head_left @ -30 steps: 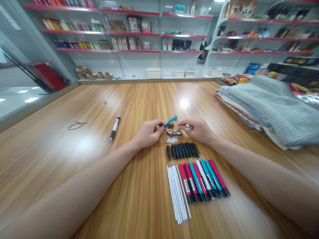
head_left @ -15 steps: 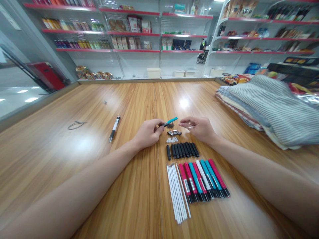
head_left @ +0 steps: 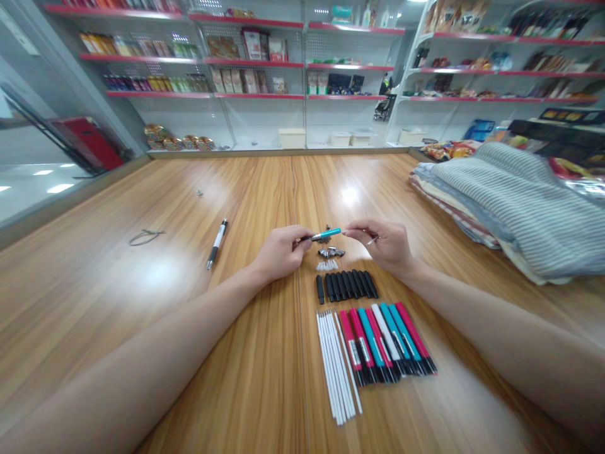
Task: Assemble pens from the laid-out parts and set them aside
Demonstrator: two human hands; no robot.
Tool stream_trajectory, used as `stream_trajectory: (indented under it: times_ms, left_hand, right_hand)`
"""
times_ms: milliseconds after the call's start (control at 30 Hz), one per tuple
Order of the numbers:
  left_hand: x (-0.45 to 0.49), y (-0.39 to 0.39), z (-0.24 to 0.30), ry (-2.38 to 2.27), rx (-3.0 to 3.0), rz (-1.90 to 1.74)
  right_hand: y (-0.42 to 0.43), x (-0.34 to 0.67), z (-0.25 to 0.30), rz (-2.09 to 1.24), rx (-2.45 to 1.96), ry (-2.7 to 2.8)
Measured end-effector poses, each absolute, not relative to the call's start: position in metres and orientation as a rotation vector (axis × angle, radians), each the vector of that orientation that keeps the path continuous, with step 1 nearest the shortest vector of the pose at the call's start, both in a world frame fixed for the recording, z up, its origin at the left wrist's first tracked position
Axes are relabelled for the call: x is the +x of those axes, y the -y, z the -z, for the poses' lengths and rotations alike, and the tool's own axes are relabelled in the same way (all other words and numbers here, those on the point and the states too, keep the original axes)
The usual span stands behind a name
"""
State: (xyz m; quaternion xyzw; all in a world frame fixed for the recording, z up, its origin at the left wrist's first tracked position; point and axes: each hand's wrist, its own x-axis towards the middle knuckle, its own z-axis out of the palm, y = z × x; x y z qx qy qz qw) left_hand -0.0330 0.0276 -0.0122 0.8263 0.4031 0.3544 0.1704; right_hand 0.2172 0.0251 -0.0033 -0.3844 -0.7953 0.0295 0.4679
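My left hand (head_left: 285, 251) is closed around a teal pen barrel (head_left: 331, 232) with a dark lower section, held nearly level with its teal end to the right. My right hand (head_left: 382, 243) pinches a thin white piece that looks like a pen refill (head_left: 373, 241); its near end is at the barrel's teal end, and I cannot tell whether it is inside. Below the hands lie small springs (head_left: 324, 239), silver metal tips (head_left: 331, 252), small white plastic parts (head_left: 327, 265) and a row of black grips (head_left: 350, 286). Closer to me are white refills (head_left: 336, 369) and coloured barrels (head_left: 385, 343).
An assembled pen (head_left: 217, 244) and a grey loop of cord (head_left: 146, 237) lie to the left on the wooden table (head_left: 246, 378). A small metal bit (head_left: 199, 192) sits farther back. Folded striped cloths (head_left: 510, 208) are piled at the right. Stocked shelves (head_left: 255, 63) stand behind.
The teal barrel has tipped from slanting upward to nearly level. My right hand has shifted slightly, and the white piece now meets the barrel's end.
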Motion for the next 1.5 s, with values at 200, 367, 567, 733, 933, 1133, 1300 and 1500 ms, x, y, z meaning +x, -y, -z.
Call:
stream_trajectory:
  times_ms: [200, 367, 567, 733, 933, 1133, 1300, 1500]
  left_hand:
    - [-0.034, -0.027, 0.012, -1.097, 2.412, -1.012]
    - [-0.034, -0.027, 0.013, -1.085, 2.444, -1.008]
    - [-0.033, -0.027, 0.012, -1.075, 2.442, -1.011]
    - [-0.034, -0.027, 0.012, -1.075, 2.433, -1.009]
    - [-0.034, -0.027, 0.013, -1.099, 2.424, -0.99]
    - [-0.033, -0.028, 0.013, -1.096, 2.429, -0.999]
    - [-0.034, -0.028, 0.013, -1.099, 2.417, -1.001]
    - [-0.033, -0.027, 0.012, -1.086, 2.426, -1.006]
  right_hand:
    - [-0.024, 0.216, 0.004, -0.025, -0.894, 1.978]
    - [-0.023, 0.214, 0.003, -0.037, -0.858, 2.007]
    - [-0.024, 0.215, 0.003, -0.087, -0.842, 2.002]
    - [-0.021, 0.216, 0.002, -0.1, -0.836, 1.991]
    - [-0.023, 0.215, 0.003, -0.222, -0.894, 1.741]
    - [-0.031, 0.216, 0.004, -0.48, -1.004, 1.411]
    - [-0.028, 0.209, 0.002, -0.708, -0.88, 1.22]
    - [-0.022, 0.204, 0.0, -0.726, -0.882, 1.266]
